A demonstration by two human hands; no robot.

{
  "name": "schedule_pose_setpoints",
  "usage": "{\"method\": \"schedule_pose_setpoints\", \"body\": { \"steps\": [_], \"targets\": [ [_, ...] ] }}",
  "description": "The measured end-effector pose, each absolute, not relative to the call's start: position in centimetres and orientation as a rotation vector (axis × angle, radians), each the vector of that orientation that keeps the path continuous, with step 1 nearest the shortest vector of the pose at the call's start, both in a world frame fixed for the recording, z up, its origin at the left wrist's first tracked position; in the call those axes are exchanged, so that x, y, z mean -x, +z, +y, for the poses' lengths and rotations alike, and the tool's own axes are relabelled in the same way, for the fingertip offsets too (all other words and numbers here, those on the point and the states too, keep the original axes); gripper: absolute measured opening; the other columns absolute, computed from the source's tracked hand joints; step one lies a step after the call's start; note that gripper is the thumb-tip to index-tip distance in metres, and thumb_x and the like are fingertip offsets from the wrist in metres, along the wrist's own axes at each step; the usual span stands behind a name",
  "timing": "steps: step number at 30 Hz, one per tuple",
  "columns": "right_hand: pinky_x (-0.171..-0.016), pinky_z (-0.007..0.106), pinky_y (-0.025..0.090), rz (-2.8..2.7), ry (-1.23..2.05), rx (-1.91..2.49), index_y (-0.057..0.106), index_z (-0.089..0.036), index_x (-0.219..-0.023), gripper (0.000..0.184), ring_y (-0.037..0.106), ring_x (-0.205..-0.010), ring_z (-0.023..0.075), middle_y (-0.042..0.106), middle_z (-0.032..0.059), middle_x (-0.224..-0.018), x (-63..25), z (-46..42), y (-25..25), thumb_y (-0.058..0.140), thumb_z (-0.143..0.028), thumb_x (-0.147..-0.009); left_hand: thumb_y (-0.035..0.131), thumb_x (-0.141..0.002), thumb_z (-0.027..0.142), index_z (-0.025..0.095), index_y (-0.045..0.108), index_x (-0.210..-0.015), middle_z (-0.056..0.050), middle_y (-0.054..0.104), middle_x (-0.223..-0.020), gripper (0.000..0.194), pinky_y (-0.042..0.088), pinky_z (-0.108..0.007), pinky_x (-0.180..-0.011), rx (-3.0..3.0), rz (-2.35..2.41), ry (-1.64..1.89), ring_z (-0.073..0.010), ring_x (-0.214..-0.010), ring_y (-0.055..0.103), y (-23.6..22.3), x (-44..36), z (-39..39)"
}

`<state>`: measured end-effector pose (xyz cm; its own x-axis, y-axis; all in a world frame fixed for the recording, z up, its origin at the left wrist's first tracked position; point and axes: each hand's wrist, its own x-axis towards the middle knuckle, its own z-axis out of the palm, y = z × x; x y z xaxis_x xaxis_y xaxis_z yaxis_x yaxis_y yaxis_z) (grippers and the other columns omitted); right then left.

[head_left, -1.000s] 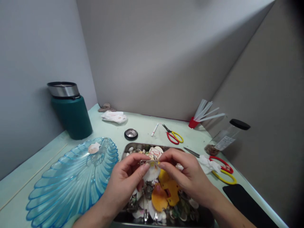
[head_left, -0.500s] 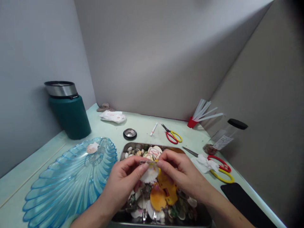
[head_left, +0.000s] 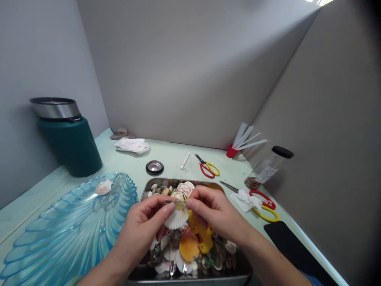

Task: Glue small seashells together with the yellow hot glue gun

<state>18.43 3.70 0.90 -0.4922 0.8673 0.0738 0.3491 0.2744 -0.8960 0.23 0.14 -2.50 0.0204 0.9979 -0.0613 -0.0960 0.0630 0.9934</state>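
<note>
Grip closed in both hands; left hand (head_left: 145, 219) and right hand (head_left: 214, 209) pinch a small clear-and-yellow piece (head_left: 179, 205), too small to identify; it is above the metal tray (head_left: 147, 187) of seashells, by a white scallop shell (head_left: 177, 219); on the table (head_left: 169, 150), a blue shell-shaped dish (head_left: 76, 232) lies at nine o'clock from the tray, small scissors (head_left: 207, 166) at one.

We are looking through a single head-worn camera, facing forward and down from the near side of the metal tray (head_left: 145, 183), close above it. We are seeing the blue shell-shaped dish (head_left: 71, 230) left of the tray, the grey walls (head_left: 190, 71) rising beyond it, and the clear jar (head_left: 263, 169) to its right. With only one view, we are sharing no part of the scene between cameras.
</note>
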Motion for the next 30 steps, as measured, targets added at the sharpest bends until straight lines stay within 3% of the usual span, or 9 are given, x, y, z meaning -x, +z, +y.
{"method": "schedule_pose_setpoints", "body": {
  "steps": [7,12,22,30],
  "targets": [
    [-0.054,0.022,0.033,-2.115,0.838,1.01,0.051,-0.018,-0.068,0.025,0.042,-0.057,0.0096,0.046,-0.0047,-0.061,-18.39,3.45,1.44,0.051,-0.028,-0.09,0.065,-0.077,0.038,0.019,0.067,-0.098,0.003,0.058,-0.058,0.028,0.032,-0.015,-0.036,-1.077,1.126,1.236,-0.0048,-0.037,0.041,-2.35,-0.53,0.23],
    [-0.057,0.023,0.035,-2.158,0.734,1.006,0.052,-0.018,-0.068,0.023,0.046,-0.059,0.0104,0.05,-0.0039,-0.063,-18.34,3.53,1.4,0.051,-0.026,-0.09,0.064,-0.078,0.038,0.019,0.064,-0.087,0.006,0.05,-0.052,0.021,0.032,-0.014,-0.036,-1.073,1.125,1.257,-0.0044,-0.038,0.04,-2.15,-0.57,0.07],
    [-0.066,0.025,0.041,-2.187,0.696,0.83,0.06,-0.019,-0.084,0.009,0.054,-0.071,0.0133,0.059,-0.0002,-0.077,-18.61,3.5,1.76,0.053,-0.018,-0.089,0.063,-0.079,0.036,0.018,0.066,-0.086,0.004,0.054,-0.055,0.019,0.03,-0.014,-0.038,-1.137,1.105,1.231,-0.0062,-0.042,0.046,-2.25,-0.21,0.21],
    [-0.068,0.027,0.041,-2.232,0.666,0.776,0.058,-0.019,-0.086,0.012,0.054,-0.074,0.0143,0.058,0.0015,-0.08,-18.57,3.44,1.71,0.048,-0.015,-0.09,0.066,-0.076,0.036,0.017,0.066,-0.081,0.002,0.059,-0.065,0.019,0.042,-0.017,-0.042,-1.067,1.069,1.234,-0.0076,-0.047,0.048,-1.86,-0.47,0.18]
  ]
}}
